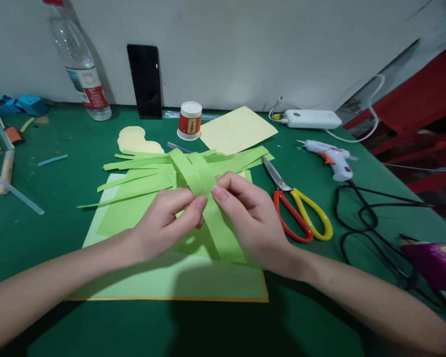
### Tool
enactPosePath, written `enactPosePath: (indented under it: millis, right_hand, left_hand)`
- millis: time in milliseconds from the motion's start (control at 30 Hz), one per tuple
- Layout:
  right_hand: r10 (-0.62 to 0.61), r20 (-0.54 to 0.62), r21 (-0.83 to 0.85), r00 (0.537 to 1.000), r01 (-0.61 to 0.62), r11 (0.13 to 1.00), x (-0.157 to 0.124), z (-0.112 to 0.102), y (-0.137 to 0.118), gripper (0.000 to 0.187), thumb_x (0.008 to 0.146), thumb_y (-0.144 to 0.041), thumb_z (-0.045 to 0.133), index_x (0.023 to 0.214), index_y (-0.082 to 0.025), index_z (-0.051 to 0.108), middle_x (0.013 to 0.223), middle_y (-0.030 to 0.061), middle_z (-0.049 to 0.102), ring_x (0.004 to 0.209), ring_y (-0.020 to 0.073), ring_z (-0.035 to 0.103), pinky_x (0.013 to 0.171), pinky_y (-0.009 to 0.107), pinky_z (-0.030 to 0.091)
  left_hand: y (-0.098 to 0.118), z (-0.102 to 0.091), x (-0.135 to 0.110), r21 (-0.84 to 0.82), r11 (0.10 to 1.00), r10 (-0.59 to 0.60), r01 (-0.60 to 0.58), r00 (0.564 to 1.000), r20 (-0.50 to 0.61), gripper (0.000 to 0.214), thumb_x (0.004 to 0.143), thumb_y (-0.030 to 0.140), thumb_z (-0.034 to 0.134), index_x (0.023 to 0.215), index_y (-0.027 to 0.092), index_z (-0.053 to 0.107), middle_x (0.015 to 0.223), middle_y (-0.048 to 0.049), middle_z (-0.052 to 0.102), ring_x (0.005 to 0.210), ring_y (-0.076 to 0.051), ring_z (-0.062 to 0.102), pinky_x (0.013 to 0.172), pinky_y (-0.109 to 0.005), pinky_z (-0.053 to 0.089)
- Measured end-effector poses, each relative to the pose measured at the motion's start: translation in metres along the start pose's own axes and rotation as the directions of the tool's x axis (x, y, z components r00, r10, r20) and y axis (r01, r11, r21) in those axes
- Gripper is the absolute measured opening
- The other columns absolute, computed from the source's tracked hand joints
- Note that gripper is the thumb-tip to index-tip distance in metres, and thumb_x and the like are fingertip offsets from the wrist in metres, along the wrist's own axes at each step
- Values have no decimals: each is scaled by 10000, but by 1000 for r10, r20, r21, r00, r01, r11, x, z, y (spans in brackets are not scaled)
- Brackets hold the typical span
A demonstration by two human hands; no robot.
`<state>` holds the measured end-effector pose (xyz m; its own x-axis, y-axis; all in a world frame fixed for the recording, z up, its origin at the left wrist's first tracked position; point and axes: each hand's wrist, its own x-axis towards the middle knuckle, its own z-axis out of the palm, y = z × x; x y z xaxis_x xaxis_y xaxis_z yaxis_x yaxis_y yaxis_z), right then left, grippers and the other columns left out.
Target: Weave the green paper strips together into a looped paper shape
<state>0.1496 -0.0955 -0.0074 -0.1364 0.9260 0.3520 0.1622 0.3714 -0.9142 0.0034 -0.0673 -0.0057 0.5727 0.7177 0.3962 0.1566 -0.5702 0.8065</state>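
Green paper strips are bent and crossed over each other between my hands. My left hand pinches their lower end between thumb and forefinger. From the other side, my right hand grips the same end, its thumb close to the left one. Exactly how the strips overlap under the fingertips is hidden. Beneath lie green paper sheets and a stack of pale green paper. More loose cut strips fan out to the left. Just right of my right hand, scissors with red and yellow handles lie partly open.
A glue gun and its coiled black cable lie at the right. Behind are a paper cup, cream paper, a cloud-shaped cutout, a phone, a water bottle and a power strip.
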Motion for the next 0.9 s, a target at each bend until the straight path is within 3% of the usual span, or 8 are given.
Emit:
enactPosePath:
  millis: [200, 433, 533, 767, 900]
  right_hand:
    - [-35, -42, -3, 999, 35, 999, -3, 4, 1, 227, 891, -206, 400, 665, -195, 387, 573, -49, 364, 492, 67, 343, 445, 207, 298]
    - [-9, -90, -10, 996, 8, 1000, -6, 9, 3, 235, 890, -222, 404, 658, -199, 373, 571, -48, 332, 488, 75, 313, 442, 218, 288]
    - [6, -107, 5, 994, -6, 1000, -6, 10, 4, 240, 892, -223, 400, 656, -200, 362, 573, -48, 329, 493, 75, 318, 446, 216, 294]
    - [15, -21, 67, 1000, -13, 998, -2, 4, 3, 200, 877, -229, 428, 681, -198, 405, 573, -53, 357, 475, 66, 331, 426, 206, 291]
    - [16, -24, 41, 1000, -15, 999, -1, 4, 4, 202, 868, -196, 431, 667, -196, 408, 552, -57, 365, 458, 61, 327, 412, 204, 280]
  left_hand:
    - [-2, 5, -1, 61, 996, 75, -73, 996, -38, 329, 877, 163, 370, 550, 170, 405, 483, 43, 436, 417, -69, 406, 408, -194, 321]
    - [-3, 9, -1, 28, 995, 93, -91, 993, -71, 304, 872, 124, 378, 575, 185, 357, 483, 62, 346, 440, -71, 384, 438, -192, 332]
    - [-3, 10, -2, 6, 998, 65, -65, 994, -83, 302, 868, 106, 371, 579, 188, 341, 487, 61, 369, 448, -72, 405, 441, -188, 339]
    - [-9, 7, -3, -91, 994, -66, 57, 992, -107, 314, 895, 199, 364, 590, 175, 431, 532, 42, 466, 500, -81, 467, 507, -200, 387]
    - [-8, 3, -1, -172, 983, -67, 57, 996, -51, 312, 900, 265, 354, 610, 178, 431, 573, 35, 464, 523, -92, 448, 492, -217, 372]
